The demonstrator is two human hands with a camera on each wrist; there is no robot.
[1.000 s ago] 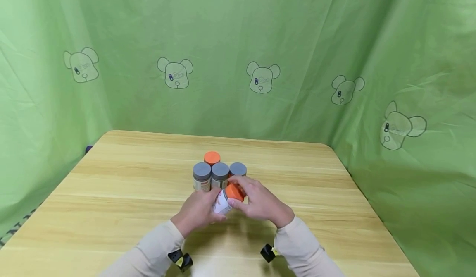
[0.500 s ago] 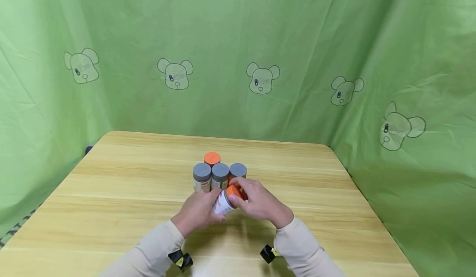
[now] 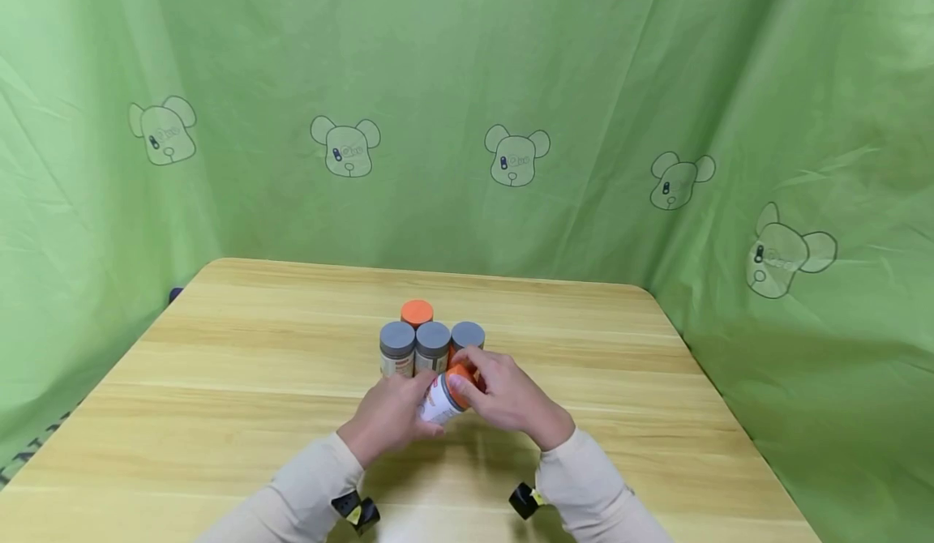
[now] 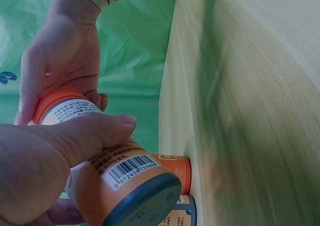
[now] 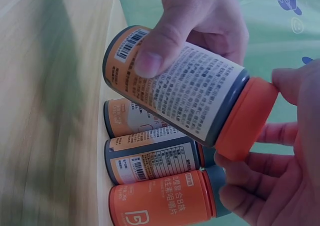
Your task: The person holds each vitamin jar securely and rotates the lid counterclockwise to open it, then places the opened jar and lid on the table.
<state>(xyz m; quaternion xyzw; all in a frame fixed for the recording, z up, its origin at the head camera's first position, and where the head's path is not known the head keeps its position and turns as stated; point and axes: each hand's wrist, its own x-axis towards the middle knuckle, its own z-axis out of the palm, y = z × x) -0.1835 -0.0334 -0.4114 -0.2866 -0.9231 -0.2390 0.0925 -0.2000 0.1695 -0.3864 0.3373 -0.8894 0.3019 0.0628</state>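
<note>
A pill bottle (image 3: 440, 402) with an orange cap (image 5: 246, 120) is tilted above the table, its cap end toward the right. Fingers of my left hand (image 3: 387, 416) wrap round the body, the thumb lying across the printed label in the left wrist view. My right hand (image 3: 511, 399) grips the cap, which sits on the bottle, with thumb and fingers around its side. Just beyond the hands stand grey-capped bottles (image 3: 397, 342), and an orange-capped bottle (image 3: 417, 314) stands behind them. The right wrist view shows an orange-bodied bottle (image 5: 160, 198) among these.
The wooden table (image 3: 219, 348) extends around the bottle group on all sides. Green curtains (image 3: 438, 57) printed with bear heads hang at the back and both sides. A small dark camera (image 3: 356, 512) is strapped at the left wrist, another camera (image 3: 524, 500) at the right.
My right thumb has shifted up along the orange cap, and the right fingers have moved around it. My left hand keeps its hold on the bottle almost in place.
</note>
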